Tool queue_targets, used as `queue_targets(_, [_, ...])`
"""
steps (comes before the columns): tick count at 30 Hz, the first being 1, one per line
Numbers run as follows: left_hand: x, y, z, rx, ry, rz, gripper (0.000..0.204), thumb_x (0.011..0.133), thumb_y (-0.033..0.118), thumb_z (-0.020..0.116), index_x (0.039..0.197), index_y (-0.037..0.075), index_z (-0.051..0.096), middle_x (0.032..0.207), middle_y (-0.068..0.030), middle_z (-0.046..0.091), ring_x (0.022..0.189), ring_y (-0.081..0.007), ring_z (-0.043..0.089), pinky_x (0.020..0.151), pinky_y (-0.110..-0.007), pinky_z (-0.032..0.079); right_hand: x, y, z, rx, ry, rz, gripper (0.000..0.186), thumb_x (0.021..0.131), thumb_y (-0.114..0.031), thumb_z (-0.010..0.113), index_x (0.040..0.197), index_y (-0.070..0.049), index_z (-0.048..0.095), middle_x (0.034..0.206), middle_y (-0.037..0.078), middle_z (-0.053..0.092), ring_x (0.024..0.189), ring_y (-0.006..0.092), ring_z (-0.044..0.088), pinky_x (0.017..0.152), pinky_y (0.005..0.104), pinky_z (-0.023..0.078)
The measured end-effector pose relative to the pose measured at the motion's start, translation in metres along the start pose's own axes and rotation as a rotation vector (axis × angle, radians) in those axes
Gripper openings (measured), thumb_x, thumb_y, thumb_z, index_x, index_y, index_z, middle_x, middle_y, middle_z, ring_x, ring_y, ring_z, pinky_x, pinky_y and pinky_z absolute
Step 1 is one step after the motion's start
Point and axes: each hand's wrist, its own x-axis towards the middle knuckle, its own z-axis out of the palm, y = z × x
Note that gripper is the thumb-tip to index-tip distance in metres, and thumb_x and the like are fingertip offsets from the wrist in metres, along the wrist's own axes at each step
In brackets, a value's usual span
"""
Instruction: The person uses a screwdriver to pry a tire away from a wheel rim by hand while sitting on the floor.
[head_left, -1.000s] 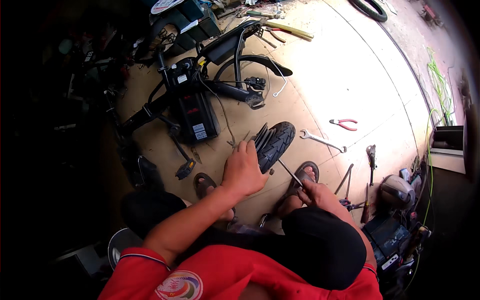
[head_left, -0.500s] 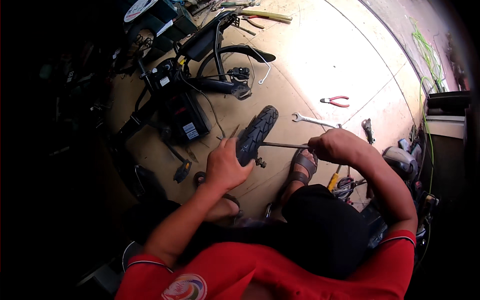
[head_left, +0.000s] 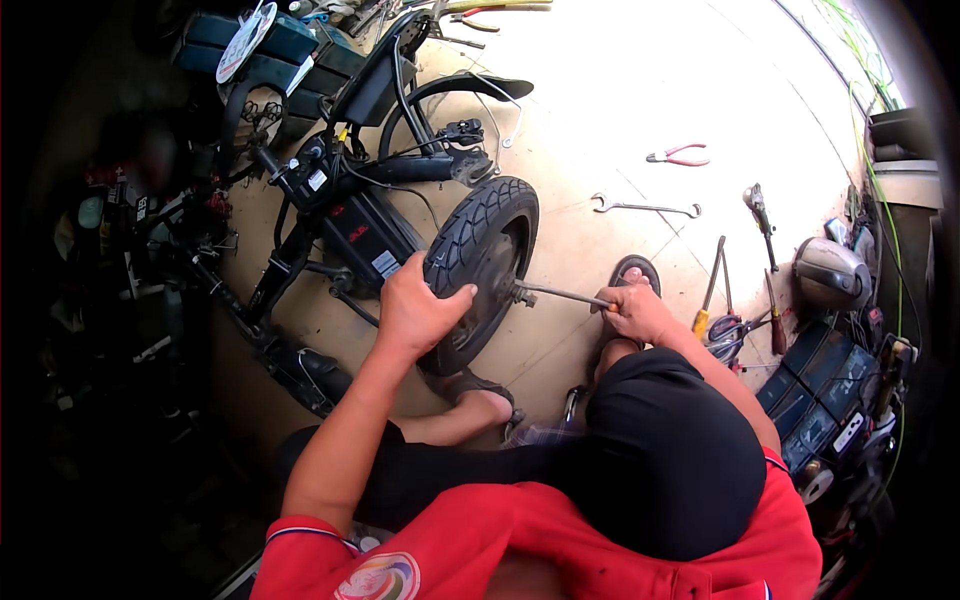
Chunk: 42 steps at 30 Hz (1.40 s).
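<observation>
Grey metal rod [head_left: 562, 293] pinched by right hand [head_left: 634, 308] is pointed leftward at black-tyred wheel [head_left: 488, 272] clasped by left hand [head_left: 416, 310].

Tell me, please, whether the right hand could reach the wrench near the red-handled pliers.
Probably yes, though the right hand must first release the slim tool; the wrench lies uncovered on the floor nearby.

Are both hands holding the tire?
No, only the left hand is on the tire; the right hand holds a slim rod.
</observation>
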Motion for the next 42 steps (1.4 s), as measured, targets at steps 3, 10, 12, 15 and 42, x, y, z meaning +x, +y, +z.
queue_targets(3, [0.001,-0.007,-0.008,-0.069,-0.054,-0.003,0.059,0.073,0.033,0.090,0.112,-0.006,0.071,0.099,-0.0219,0.077,0.094,-0.0391,0.075,0.089,-0.045,0.059,-0.025,-0.008,0.023,0.251,0.133,0.134,0.018,0.096,-0.014,0.065,0.111,-0.011,0.074,0.086,0.016,0.073,0.082,0.0351,0.071,0.078,0.0423,0.055])
queue_targets(10, [-0.006,-0.004,-0.012,0.045,-0.051,-0.052,0.047,0.071,0.030,0.089,0.102,-0.002,0.076,0.100,-0.0215,0.076,0.096,-0.0387,0.074,0.090,-0.045,0.058,-0.019,-0.014,0.032,0.293,0.394,0.314,0.019,0.100,-0.019,0.072,0.116,-0.009,0.074,0.093,0.016,0.074,0.090,0.0329,0.072,0.085,0.0390,0.055])
queue_targets(12, [0.001,0.005,-0.009,0.077,-0.030,-0.030,0.044,0.070,0.028,0.089,0.099,-0.003,0.076,0.100,-0.0224,0.075,0.095,-0.0391,0.074,0.089,-0.044,0.058,-0.014,-0.017,0.032,0.286,0.473,0.306,0.019,0.100,-0.020,0.072,0.115,-0.009,0.074,0.094,0.017,0.074,0.093,0.0335,0.072,0.088,0.0392,0.054])
queue_targets(15, [0.013,0.031,-0.010,0.060,0.015,0.025,0.043,0.069,0.026,0.089,0.096,-0.004,0.075,0.098,-0.0230,0.074,0.094,-0.0404,0.073,0.087,-0.044,0.057,-0.023,-0.007,0.040,0.285,0.527,0.333,0.023,0.101,-0.020,0.072,0.119,-0.006,0.071,0.102,0.019,0.075,0.101,0.0371,0.070,0.094,0.0397,0.052])
queue_targets(42, [0.002,-0.030,0.032,-0.225,0.183,0.024,0.046,0.075,0.030,0.090,0.102,-0.003,0.073,0.105,-0.0262,0.073,0.102,-0.0452,0.071,0.094,-0.049,0.056,0.062,-0.139,-0.050,-0.681,-0.512,-0.028,0.027,0.101,-0.029,0.061,0.105,-0.006,0.076,0.094,0.017,0.077,0.093,0.0394,0.075,0.086,0.0486,0.060])
